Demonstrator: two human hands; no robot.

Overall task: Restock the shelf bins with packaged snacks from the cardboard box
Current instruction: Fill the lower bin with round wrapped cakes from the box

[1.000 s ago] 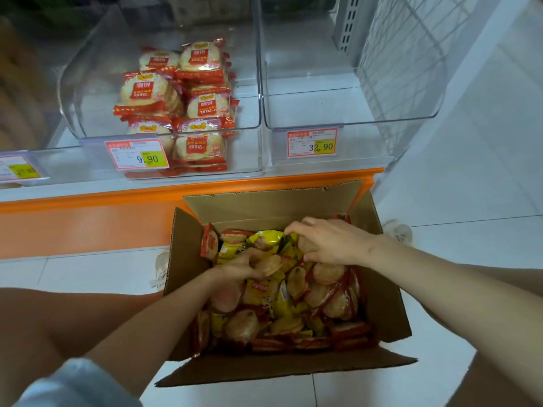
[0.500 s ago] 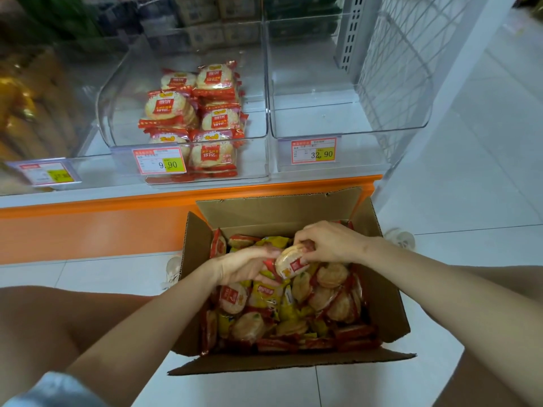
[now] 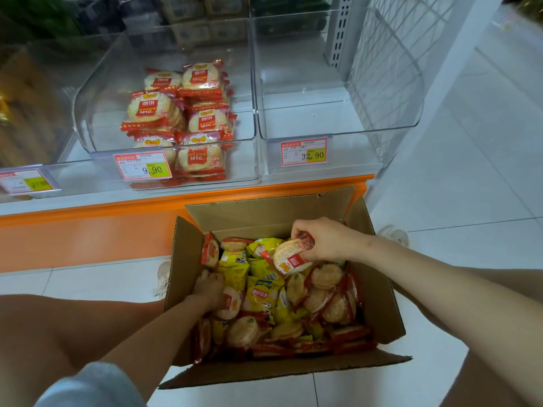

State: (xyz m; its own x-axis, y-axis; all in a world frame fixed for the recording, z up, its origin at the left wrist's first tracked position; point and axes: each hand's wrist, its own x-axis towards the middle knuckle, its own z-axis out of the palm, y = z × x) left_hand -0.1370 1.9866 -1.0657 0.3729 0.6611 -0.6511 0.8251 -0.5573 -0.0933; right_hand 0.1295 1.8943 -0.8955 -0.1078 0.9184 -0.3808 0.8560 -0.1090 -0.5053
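Cardboard box (image 3: pixel 379 304): plain brown, inside and out. Contents: cracker packets (image 3: pixel 323 306) of clear film with red ends over pale golden discs, mixed with yellow bags (image 3: pixel 260 295) carrying a blue-and-white logo (one shows a small yellow cartoon figure). Raised packet (image 3: pixel 289 259): red band, yellow patch, white lettering. Left bin (image 3: pixel 97 118): clear, with stacked packets (image 3: pixel 179 118) bearing red labels. Price tags (image 3: pixel 304 152): white, red-bordered, yellow corner. Shelf edge (image 3: pixel 117 212): orange. Floor (image 3: pixel 470 171): white tiles, grey joints.
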